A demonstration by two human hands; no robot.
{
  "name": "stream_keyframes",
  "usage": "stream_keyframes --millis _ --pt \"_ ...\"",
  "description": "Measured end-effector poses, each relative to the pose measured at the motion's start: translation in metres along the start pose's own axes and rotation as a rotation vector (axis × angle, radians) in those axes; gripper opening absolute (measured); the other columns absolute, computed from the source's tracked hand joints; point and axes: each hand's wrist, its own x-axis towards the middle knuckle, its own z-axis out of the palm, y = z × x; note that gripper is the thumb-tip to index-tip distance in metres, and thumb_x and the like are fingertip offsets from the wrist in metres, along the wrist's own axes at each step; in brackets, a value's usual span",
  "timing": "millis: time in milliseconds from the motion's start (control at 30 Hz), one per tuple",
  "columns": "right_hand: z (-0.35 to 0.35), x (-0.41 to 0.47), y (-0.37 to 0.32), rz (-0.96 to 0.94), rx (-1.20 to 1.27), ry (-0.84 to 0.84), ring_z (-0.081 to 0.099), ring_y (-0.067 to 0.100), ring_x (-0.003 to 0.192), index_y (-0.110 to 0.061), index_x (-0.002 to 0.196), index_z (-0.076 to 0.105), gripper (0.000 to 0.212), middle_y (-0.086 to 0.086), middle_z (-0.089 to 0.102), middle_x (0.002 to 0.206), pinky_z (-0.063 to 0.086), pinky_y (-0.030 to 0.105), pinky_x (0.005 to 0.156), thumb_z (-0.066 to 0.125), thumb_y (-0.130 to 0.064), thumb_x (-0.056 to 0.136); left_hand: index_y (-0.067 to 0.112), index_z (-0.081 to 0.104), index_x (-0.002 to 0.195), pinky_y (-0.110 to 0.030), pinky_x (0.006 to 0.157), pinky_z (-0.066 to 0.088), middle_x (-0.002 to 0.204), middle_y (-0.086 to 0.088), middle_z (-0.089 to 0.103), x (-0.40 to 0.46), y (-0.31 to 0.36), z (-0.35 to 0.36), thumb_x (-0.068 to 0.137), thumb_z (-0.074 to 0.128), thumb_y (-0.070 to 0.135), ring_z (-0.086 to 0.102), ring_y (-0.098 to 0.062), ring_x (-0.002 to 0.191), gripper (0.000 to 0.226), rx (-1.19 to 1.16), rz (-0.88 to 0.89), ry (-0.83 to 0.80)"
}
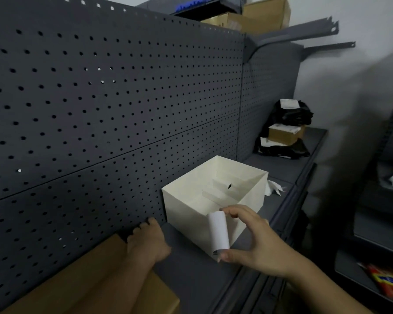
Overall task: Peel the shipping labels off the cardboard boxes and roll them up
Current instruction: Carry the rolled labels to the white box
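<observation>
**Rolled label held over the divided box, left hand steadying the carton**

Head view. The right hand point(256, 241) pinches a rolled white label point(218, 231) by its two ends, thumb at the lower end and forefinger curled over the upper end; held this way, the tube probably cannot spring open. Dark print shows at the roll's lower rim. The roll hangs just in front of the near wall of an open white box point(191, 196) fitted with inner dividers, a position that suggests the box is where finished rolls are collected, though no other roll is visible inside. The left hand point(146, 240) lies flat, fingers extended, on the top of a brown cardboard box point(95, 277) at the lower left, its fingertips reaching the perforated back panel point(100, 109); the pressure presumably keeps the carton from sliding. No label is discernible on the carton's visible surface. Both boxes stand on a dark metal shelf point(191, 279). Farther along the shelf lie black mailer bags point(288, 114) and a small carton point(284, 133) bearing white labels, probably awaiting peeling, and a scrap of white paper point(273, 188) lies just beside the white box.
</observation>
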Motion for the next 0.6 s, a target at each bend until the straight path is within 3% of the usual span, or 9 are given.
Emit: stream_keyframes --millis 133,300,600 --pt "0.009 0.006 0.003 0.011 0.017 0.000 0.038 0.002 0.132 -0.049 0.132 0.043 0.078 -0.028 0.043 0.138 0.025 0.032 0.106 0.082 -0.063 0.065 0.014 0.034 0.135 -0.039 0.092 0.049 0.135 -0.009 0.048 0.002 0.001 0.001 0.078 0.066 0.033 0.050 -0.028 0.119 0.069 -0.046 -0.013 0.011" --pt "0.010 0.016 0.006 0.012 0.047 -0.002 0.039 0.008 0.132 -0.053 0.129 0.043 0.075 -0.026 0.043 0.141 0.028 0.035 0.108 0.081 -0.061 0.065 0.013 0.029 0.139 -0.039 0.094 0.049 0.136 -0.010 0.045 0.000 0.002 -0.001 0.075 0.065 0.031 0.048 -0.028 0.120 0.075 -0.068 -0.021 -0.005" --pt "0.000 0.031 0.012 -0.038 0.081 -0.004 0.038 0.003 0.133 -0.054 0.128 0.044 0.076 -0.025 0.043 0.143 0.028 0.032 0.110 0.080 -0.063 0.062 0.014 0.025 0.142 -0.039 0.100 0.046 0.138 -0.009 0.043 -0.008 0.002 -0.011 0.074 0.064 0.028 0.045 -0.027 0.124 0.080 -0.217 -0.030 0.049"
